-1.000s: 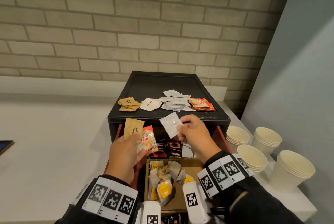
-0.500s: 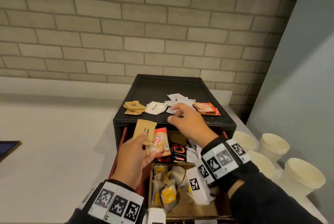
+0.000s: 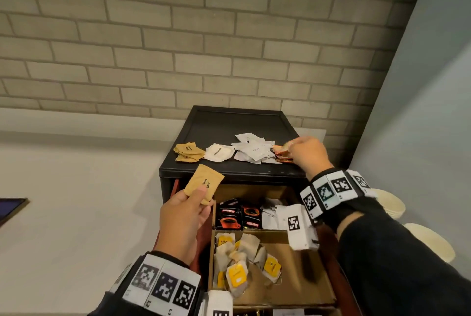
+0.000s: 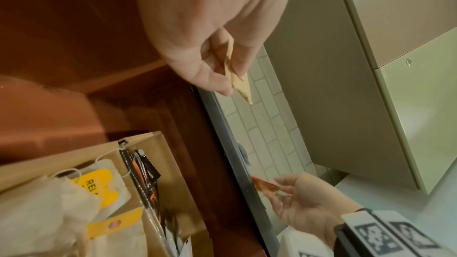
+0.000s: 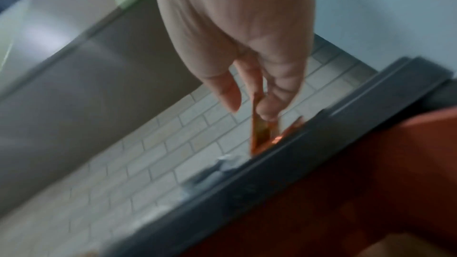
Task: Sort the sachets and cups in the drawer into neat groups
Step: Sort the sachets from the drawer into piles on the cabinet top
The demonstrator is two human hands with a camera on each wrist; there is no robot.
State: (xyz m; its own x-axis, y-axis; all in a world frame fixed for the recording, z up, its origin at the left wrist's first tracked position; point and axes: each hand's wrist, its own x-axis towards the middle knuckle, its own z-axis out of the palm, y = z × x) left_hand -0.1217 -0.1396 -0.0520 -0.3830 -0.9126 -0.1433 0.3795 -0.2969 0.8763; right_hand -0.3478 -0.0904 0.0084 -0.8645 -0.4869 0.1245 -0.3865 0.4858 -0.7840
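Above, the left hand (image 3: 184,221) pinches a brown sachet (image 3: 204,184) between thumb and fingers, held upright before the front left corner of the black cabinet (image 3: 229,122), over the left edge of the open drawer (image 3: 328,287). Meanwhile the right hand (image 3: 307,155) pinches an orange sachet (image 3: 281,149) at the cabinet top's right edge, just beside the white sachets (image 3: 254,150), with a brown pile (image 3: 188,152) nearer the left edge. Within the drawer lie tea bags (image 3: 242,264) and black coffee sachets (image 3: 239,215); paper cups (image 3: 428,241) stand right of the cabinet.
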